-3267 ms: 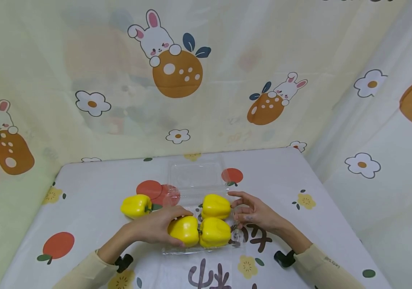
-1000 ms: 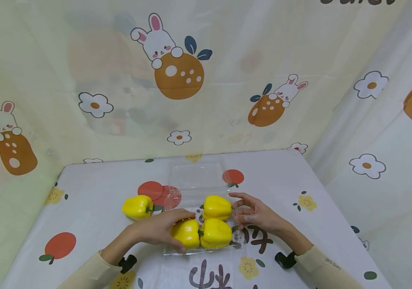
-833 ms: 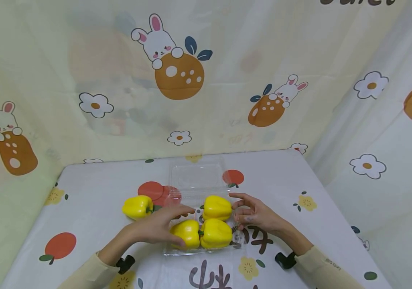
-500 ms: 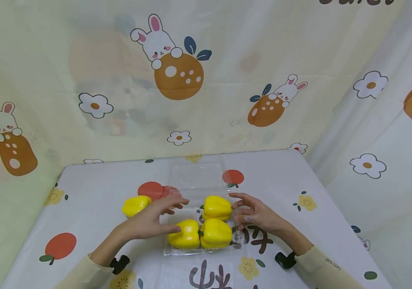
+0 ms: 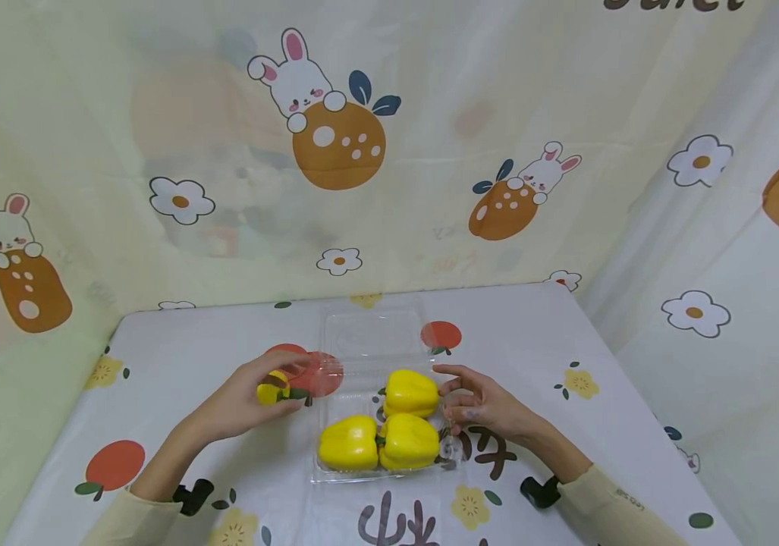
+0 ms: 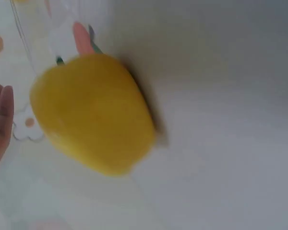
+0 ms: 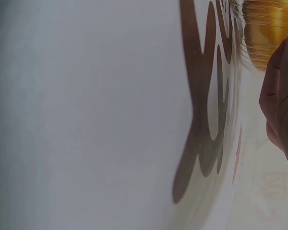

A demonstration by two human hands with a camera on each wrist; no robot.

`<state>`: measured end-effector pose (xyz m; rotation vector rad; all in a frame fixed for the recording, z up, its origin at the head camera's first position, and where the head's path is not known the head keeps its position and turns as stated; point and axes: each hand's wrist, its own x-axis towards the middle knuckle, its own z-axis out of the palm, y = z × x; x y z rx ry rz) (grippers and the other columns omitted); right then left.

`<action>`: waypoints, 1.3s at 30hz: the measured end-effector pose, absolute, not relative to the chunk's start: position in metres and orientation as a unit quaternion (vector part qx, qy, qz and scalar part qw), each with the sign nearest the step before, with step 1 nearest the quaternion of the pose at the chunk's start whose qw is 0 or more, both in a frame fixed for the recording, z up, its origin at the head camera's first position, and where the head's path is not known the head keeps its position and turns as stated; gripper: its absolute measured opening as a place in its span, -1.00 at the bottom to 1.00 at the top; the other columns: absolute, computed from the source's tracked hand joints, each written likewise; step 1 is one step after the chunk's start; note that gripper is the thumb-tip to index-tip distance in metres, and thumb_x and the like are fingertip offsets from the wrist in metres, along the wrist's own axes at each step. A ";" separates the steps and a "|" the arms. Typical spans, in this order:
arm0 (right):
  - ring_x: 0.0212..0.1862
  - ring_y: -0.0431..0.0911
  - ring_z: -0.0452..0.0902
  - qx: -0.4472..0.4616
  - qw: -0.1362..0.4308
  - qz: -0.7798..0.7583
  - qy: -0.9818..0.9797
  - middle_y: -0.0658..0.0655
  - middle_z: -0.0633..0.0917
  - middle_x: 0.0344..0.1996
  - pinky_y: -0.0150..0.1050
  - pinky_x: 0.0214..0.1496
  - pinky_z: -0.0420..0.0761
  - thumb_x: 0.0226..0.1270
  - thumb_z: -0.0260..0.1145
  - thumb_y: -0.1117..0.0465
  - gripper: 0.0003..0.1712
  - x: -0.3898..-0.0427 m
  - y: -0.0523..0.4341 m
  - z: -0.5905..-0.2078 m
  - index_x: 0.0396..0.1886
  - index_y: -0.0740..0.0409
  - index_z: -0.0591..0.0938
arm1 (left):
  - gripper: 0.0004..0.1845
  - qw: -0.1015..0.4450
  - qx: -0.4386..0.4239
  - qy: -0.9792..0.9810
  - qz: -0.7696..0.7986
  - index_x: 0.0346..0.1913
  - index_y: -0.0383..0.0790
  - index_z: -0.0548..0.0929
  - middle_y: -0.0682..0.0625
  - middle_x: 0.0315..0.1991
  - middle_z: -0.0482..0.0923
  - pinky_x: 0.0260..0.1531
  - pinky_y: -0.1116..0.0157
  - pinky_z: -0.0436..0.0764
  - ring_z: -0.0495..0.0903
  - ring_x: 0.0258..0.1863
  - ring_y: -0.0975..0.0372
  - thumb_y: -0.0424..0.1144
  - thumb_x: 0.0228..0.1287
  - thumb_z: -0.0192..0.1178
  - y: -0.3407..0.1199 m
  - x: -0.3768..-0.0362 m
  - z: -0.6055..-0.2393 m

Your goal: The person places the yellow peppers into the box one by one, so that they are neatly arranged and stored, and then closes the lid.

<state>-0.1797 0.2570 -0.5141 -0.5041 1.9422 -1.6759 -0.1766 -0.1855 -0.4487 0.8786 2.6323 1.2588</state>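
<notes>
My left hand (image 5: 242, 402) is stretched out ahead of me, fingers bent and closed around something. My right hand (image 5: 481, 406) sits low, pointer finger straight, other fingers softly bent, holding nothing. Both arms wear pale sleeves.

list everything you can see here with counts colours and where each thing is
peppers in the container: 3, yellow, inside the clear box, two at the near side, one behind on the right
loose pepper: 1, yellow, on the table left of the box, under the left hand
clear plastic container: 1, transparent, table centre, lid open towards the back
tablecloth: 1, white with fruit and flower prints, covers the table
backdrop curtains: cream with rabbit prints, behind and to the right
left hand: 1, over the loose pepper, touching it
right hand: 1, at the box's right edge
</notes>
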 end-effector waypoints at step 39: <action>-0.24 -0.10 0.69 -0.177 0.255 -0.607 0.731 0.47 0.40 0.28 -0.24 -0.09 0.83 0.48 0.38 0.31 -0.07 -0.178 0.255 -0.512 0.70 0.16 0.12 | -0.26 0.150 0.220 0.852 0.451 0.47 -0.16 0.51 -0.15 0.40 0.55 0.39 -0.31 0.45 0.47 0.32 -0.05 -0.17 0.24 0.52 -0.252 -0.205 -0.500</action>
